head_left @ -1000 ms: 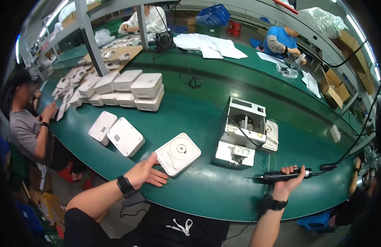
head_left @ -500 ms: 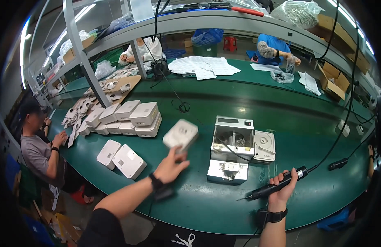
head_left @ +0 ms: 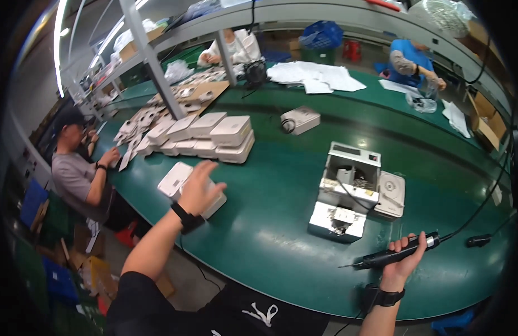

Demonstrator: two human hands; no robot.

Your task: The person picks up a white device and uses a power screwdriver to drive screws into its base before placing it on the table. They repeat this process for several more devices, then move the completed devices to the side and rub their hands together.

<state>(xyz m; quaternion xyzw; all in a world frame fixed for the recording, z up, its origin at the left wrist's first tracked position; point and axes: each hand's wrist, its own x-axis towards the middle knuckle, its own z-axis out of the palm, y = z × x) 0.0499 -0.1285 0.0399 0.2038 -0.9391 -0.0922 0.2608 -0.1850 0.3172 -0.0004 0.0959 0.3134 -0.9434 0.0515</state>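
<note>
At nine o'clock lies a white case (head_left: pixel 169 180); towards eight, the left hand (head_left: pixel 197 196), fingers spread wide, covers part of a second case (head_left: pixel 215 203), contact unclear. Right of centre, the feeder's (head_left: pixel 341 150) open bin holds small metallic pieces (head_left: pixel 362 183). At four, a black screwdriver (head_left: pixel 380 259) is gripped by the right hand (head_left: pixel 403 257). Towards half past two, a carton's (head_left: pixel 496 116) contents look indistinct.

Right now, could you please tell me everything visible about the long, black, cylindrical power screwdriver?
The long, black, cylindrical power screwdriver looks plastic, with a thin, pointed bit at its left end. The bare right hand grips its body, fingers wrapped around it. It slants, bit end lower in the picture, in front of the smooth green tabletop. A thin black cable leaves its right end.
</note>
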